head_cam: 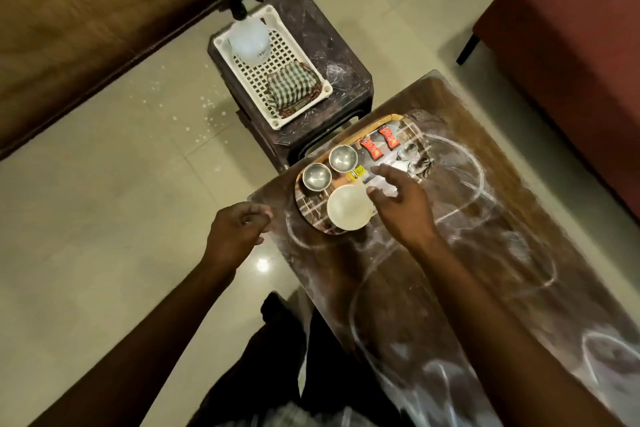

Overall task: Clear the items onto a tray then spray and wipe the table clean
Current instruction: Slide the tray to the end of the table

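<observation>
Fingers (pixel 381 189) of our right hand (pixel 403 204) are spread wide and hold nothing, hovering just over the right edge of the white bowl (pixel 349 207) on the tray (pixel 372 121). Our left hand (pixel 239 229) hangs off the table's left edge, fingers loosely curled and empty. On the tray we see two steel bowls (pixel 317 177) to the left, two red packets (pixel 370 148) farther off, and what look like spoons (pixel 414 158) on the right. Everything loose appears gathered, so we judge the clearing step nearly done. The table (pixel 485 270) shows only chalky streaks. Next we likely need to lift the tray away, which calls for a hand on each side and a level carry, then reach the spray bottle (pixel 248 42) and checked cloth (pixel 291 87) in the white basket (pixel 323 88) on the far stool.
</observation>
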The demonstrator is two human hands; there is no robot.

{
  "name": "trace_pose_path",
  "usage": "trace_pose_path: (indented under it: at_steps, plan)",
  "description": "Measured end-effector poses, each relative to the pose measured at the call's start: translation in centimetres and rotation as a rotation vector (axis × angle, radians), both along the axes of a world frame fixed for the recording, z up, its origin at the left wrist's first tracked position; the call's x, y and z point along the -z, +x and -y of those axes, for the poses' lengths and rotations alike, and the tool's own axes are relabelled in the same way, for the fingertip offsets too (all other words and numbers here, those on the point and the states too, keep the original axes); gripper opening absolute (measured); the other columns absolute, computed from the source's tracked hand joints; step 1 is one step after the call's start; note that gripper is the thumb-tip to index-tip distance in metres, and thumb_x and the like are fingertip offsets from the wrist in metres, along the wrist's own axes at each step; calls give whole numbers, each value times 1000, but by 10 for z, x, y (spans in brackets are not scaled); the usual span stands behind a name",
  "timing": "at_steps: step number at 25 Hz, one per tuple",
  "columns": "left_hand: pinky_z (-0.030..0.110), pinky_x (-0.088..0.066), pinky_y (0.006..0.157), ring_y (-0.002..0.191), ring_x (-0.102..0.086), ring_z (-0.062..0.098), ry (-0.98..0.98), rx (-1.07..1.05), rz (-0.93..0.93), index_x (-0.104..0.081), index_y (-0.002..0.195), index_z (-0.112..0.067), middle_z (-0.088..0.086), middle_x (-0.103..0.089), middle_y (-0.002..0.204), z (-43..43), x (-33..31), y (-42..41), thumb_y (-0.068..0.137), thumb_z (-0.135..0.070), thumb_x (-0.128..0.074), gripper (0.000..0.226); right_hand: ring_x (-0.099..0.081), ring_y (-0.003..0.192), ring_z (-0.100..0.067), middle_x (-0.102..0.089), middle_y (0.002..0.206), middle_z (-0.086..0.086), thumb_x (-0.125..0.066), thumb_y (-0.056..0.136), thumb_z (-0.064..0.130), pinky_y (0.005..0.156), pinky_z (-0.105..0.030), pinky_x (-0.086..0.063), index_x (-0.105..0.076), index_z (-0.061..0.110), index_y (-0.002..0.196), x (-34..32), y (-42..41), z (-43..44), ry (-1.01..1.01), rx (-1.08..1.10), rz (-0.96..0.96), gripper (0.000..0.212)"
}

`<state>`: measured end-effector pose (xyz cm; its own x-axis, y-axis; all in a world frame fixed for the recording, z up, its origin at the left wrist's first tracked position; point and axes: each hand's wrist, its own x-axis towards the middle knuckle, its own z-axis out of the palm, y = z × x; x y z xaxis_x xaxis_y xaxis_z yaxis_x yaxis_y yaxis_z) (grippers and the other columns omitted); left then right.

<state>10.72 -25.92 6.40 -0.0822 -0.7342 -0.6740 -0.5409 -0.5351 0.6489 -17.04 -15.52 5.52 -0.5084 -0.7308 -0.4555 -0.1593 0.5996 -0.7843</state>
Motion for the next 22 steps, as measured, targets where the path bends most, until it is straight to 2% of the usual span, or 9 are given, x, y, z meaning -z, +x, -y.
trace_pose_path:
  at_steps: [5, 7, 10, 12, 15, 18, 19, 20, 22]
  plan:
    - [49, -64, 90, 105, -77, 36, -74, 73, -50, -81, 107, -13, 8, -81, 104, 27, -61, 21, 99, -16, -75, 10, -60, 101, 15, -67, 122, 14, -72, 95, 16, 90, -34, -53, -71, 30, 125, -51, 67, 3, -46, 55, -3, 33]
    - [52, -63, 92, 108, -76, 40, -85, 88, -69, -81, 110, -10, 11, -81, 104, 43, -73, 33, 100, -15, -74, 13, -62, 103, 5, -70, 124, 12, -72, 96, 18, 95, -41, -57, -71, 30, 126, -60, 86, 15, -7, 34, -13, 33]
    - [45, -61, 88, 111, -75, 41, -73, 80, -125, -79, 113, -7, 17, -80, 108, 85, -85, 68, 100, -13, -74, 15, -66, 119, -18, -74, 126, 0, -71, 94, 20, 96, -54, -59, -72, 27, 129, -77, 117, 47, 42, 85, -12, 36]
    - [42, -59, 87, 112, -75, 41, -39, 116, -157, -79, 114, -8, 20, -80, 112, 121, -90, 96, 100, -14, -75, 16, -72, 114, -29, -76, 124, -3, -71, 95, 20, 95, -57, -60, -72, 25, 128, -87, 139, 69, 63, 170, -15, 34]
    - [44, -60, 89, 113, -75, 41, -61, 184, -152, -78, 116, -8, 21, -79, 112, 175, -99, 126, 100, -15, -75, 18, -76, 104, -26, -78, 120, -4, -71, 98, 16, 92, -45, -62, -73, 24, 125, -90, 166, 98, 82, 291, 12, 29]
    - [48, -62, 91, 112, -74, 41, -121, 285, -136, -78, 117, -9, 19, -79, 111, 237, -105, 128, 99, -16, -76, 19, -72, 81, 0, -78, 116, -3, -70, 98, 13, 64, -15, -56, -71, 27, 122, -84, 187, 132, 69, 387, 73, 28]
    - [50, -62, 93, 112, -74, 40, -138, 323, -130, -78, 118, -10, 18, -79, 111, 258, -105, 120, 98, -16, -76, 20, -70, 85, 3, -76, 119, -1, -70, 98, 13, 63, -7, -51, -72, 24, 124, -81, 190, 145, 55, 425, 94, 28]
    - [51, -62, 96, 111, -75, 37, -157, 363, -124, -77, 120, -12, 14, -79, 110, 276, -105, 109, 98, -16, -77, 23, -70, 96, 0, -73, 121, 1, -72, 99, 14, 67, -6, -50, -72, 21, 128, -77, 191, 157, 40, 456, 110, 30]
    - [47, -62, 99, 109, -75, 28, -209, 439, -124, -72, 128, -15, 5, -77, 112, 312, -99, 77, 97, -16, -77, 31, -68, 107, -10, -71, 119, 4, -74, 99, 17, 81, -16, -54, -71, 16, 132, -66, 185, 186, 33, 521, 132, 33]
